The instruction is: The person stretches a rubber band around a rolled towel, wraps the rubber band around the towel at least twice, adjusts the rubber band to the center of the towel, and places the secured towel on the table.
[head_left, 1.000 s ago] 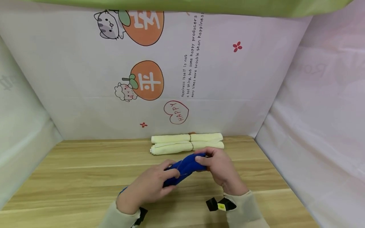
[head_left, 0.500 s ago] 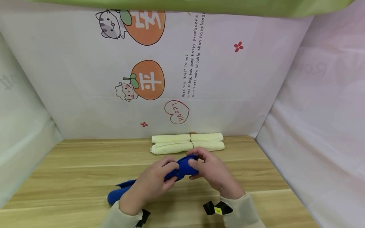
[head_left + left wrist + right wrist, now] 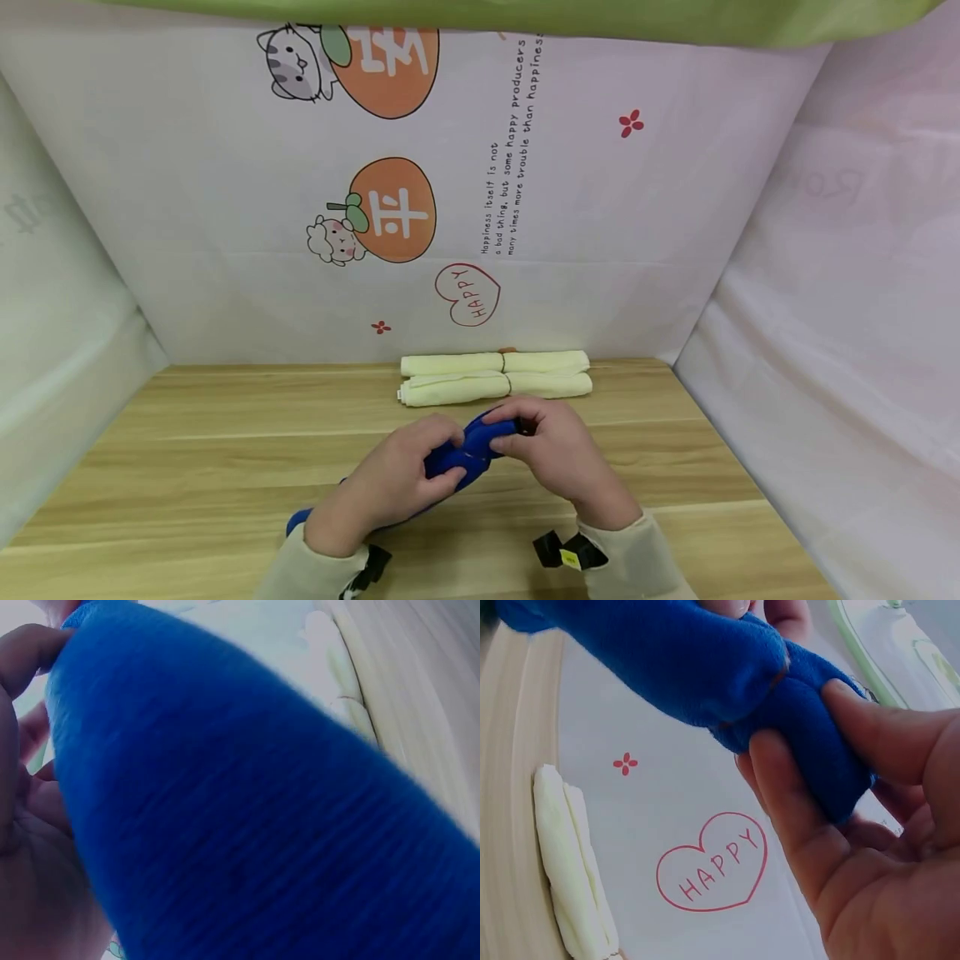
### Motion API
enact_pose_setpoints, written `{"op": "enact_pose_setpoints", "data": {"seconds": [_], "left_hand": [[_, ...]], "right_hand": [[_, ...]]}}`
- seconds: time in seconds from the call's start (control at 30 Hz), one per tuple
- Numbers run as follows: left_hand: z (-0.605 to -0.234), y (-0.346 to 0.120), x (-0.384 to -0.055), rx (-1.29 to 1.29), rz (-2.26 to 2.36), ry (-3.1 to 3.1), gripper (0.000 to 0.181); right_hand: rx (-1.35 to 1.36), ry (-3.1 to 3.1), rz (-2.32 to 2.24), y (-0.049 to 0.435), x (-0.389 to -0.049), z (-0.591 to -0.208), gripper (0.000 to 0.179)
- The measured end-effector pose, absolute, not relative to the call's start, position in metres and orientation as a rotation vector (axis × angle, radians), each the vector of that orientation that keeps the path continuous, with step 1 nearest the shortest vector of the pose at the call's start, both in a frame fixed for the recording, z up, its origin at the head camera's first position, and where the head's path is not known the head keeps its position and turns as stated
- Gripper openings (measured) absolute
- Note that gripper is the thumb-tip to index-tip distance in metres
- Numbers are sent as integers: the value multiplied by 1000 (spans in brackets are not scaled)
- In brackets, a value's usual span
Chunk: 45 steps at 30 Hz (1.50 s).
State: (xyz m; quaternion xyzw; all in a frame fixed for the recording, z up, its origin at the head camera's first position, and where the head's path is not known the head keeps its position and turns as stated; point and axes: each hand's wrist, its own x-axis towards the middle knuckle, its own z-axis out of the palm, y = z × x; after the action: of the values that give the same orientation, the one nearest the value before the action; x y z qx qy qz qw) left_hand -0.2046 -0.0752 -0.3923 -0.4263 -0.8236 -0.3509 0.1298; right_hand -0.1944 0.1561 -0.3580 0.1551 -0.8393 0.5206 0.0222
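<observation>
A rolled blue towel [image 3: 453, 462] slants across the front middle in the head view, its near left end passing behind my left wrist. A thin brownish band [image 3: 782, 673] cinches the roll near its right end. My left hand [image 3: 386, 479] grips the roll left of the band, thumb and fingers on either side. My right hand [image 3: 558, 454] pinches the right end between thumb and fingers, as the right wrist view shows closely. The blue roll fills most of the left wrist view, with fingers [image 3: 26, 664] at its far end.
Two pale yellow rolled towels [image 3: 450, 389], each tied round the middle, lie side by side against the back wall [image 3: 570, 208]. White cloth walls flank the wooden tabletop [image 3: 225, 442]. A green edge hangs across the top.
My right hand has shifted slightly left with the towel's end. The left fingers have changed position on the roll. More of the roll's near end shows beside my left wrist.
</observation>
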Motion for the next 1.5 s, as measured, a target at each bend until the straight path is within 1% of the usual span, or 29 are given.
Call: {"op": "enact_pose_setpoints", "data": {"seconds": [0.17, 0.27, 0.3, 0.4, 0.47, 0.63, 0.83, 1.07, 1.17, 1.23, 1.37, 1.5], "left_hand": [[-394, -76, -206, -1305, -948, -2423, 20], [-394, -76, -206, -1297, -886, -2441, 16], [-394, -76, -206, -1285, -866, -2444, 18], [-395, -73, -205, -1242, -840, -2429, 31], [-394, -69, -204, -1227, -834, -2381, 33], [-392, -60, -199, -1204, -828, -2266, 23], [-393, -55, -196, -1186, -759, -2257, 15], [-399, -54, -197, -1225, -637, -2279, 24], [-400, -55, -197, -1232, -631, -2333, 20], [-400, -55, -196, -1201, -664, -2367, 23], [-400, -53, -194, -1145, -736, -2404, 34], [-399, -56, -195, -1137, -837, -2431, 33]], "right_hand": [[247, -2566, 1613, 157, -197, -353, 13], [133, -2527, 1718, 158, -199, -352, 12], [118, -2515, 1765, 158, -200, -352, 11], [127, -2507, 1895, 158, -200, -353, 11], [148, -2512, 1947, 158, -201, -353, 12], [170, -2485, 2042, 154, -198, -355, 14], [95, -2404, 2109, 150, -196, -354, 11], [11, -2387, 2091, 149, -197, -356, 10], [-7, -2369, 2116, 152, -200, -358, 9], [-7, -2352, 2161, 154, -201, -359, 10], [47, -2410, 2194, 155, -200, -358, 19], [312, -2605, 1947, 159, -197, -357, 29]]}}
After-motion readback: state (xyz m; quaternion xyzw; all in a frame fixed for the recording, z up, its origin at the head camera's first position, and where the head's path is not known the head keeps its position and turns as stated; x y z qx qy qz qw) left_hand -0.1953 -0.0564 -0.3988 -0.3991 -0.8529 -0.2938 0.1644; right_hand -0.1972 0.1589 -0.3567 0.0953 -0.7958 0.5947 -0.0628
